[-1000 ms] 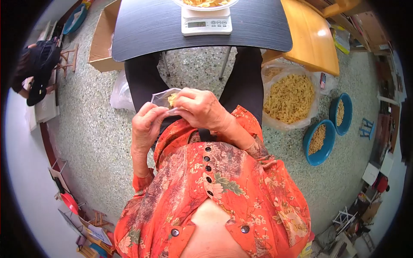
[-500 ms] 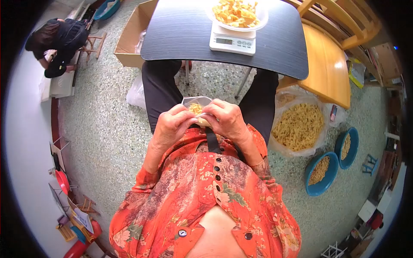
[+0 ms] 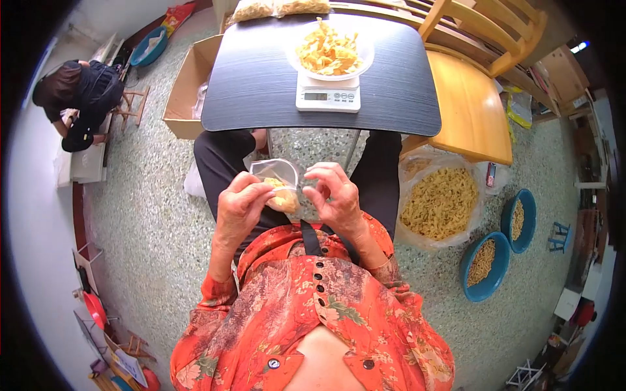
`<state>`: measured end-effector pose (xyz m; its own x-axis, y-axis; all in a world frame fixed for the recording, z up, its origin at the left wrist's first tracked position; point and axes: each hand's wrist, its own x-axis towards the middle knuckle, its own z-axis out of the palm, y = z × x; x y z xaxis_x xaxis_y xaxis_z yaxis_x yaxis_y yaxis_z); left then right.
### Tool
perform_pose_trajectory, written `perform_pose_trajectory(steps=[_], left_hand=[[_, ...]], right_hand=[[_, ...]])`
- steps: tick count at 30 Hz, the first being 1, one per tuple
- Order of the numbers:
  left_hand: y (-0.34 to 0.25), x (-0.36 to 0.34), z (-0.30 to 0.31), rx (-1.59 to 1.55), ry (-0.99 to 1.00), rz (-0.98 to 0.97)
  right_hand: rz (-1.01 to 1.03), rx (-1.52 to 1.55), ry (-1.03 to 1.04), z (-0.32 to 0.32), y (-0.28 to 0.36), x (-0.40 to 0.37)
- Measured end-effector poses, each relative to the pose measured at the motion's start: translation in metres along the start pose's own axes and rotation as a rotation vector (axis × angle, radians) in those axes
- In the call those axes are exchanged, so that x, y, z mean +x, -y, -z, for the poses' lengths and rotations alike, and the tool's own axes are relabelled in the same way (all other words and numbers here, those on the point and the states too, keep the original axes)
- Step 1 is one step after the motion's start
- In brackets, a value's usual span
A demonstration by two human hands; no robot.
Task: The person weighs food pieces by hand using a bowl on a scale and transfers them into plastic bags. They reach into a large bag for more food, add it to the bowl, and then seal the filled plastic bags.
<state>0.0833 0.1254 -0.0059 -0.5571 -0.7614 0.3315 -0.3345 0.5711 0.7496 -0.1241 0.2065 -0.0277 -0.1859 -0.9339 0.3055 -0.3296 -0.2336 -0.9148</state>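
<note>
A small clear plastic bag [image 3: 285, 201] with yellow, chip-like pieces inside is above my lap, its mouth spread wide. My left hand [image 3: 238, 207] pinches the bag's left edge between thumb and fingers. Just right of the bag is my right hand [image 3: 336, 199], its fingers bent and apart, with nothing visible between them. Beyond both hands, a white digital scale [image 3: 328, 98] stands on the dark table and bears a clear bowl [image 3: 366, 57] heaped with orange-yellow chips [image 3: 329, 52]. The scale's digits are too small to read.
The dark table [image 3: 261, 85] has filled bags [image 3: 280, 8] at its far edge. A cardboard box [image 3: 179, 98] stands left, a wooden chair [image 3: 466, 104] right. On the floor are a large bag of yellow pieces [image 3: 438, 203] and blue basins [image 3: 499, 277]. Another person [image 3: 81, 98] sits far left.
My right hand has come off the bag's edge and moved a little right. The bag's mouth is wider, and my left hand still grips it. The view has shifted, showing more beyond the table.
</note>
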Motion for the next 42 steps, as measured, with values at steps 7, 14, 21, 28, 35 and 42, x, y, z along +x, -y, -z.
perform_pose_trajectory(steps=[7,14,21,28,35,42], left_hand=[[0.004,0.007,0.011,0.09,-0.161,-0.013],[0.014,0.013,0.013,0.011,-0.254,0.021],[0.031,0.024,0.012,-0.059,-0.223,0.011],[0.044,0.036,0.017,-0.136,-0.25,-0.03],[0.051,0.041,0.016,-0.164,-0.207,-0.046],[0.051,0.041,0.015,-0.19,-0.19,-0.022]], right_hand=[[-0.115,-0.333,0.255,-0.034,-0.116,-0.049],[-0.253,-0.408,0.698,-0.049,-0.137,-0.063],[-0.334,-0.479,0.703,-0.044,-0.122,-0.058],[-0.43,-0.471,0.752,-0.054,-0.122,-0.048],[-0.455,-0.475,0.739,-0.066,-0.116,-0.03],[-0.353,-0.417,0.644,-0.075,-0.13,-0.028]])
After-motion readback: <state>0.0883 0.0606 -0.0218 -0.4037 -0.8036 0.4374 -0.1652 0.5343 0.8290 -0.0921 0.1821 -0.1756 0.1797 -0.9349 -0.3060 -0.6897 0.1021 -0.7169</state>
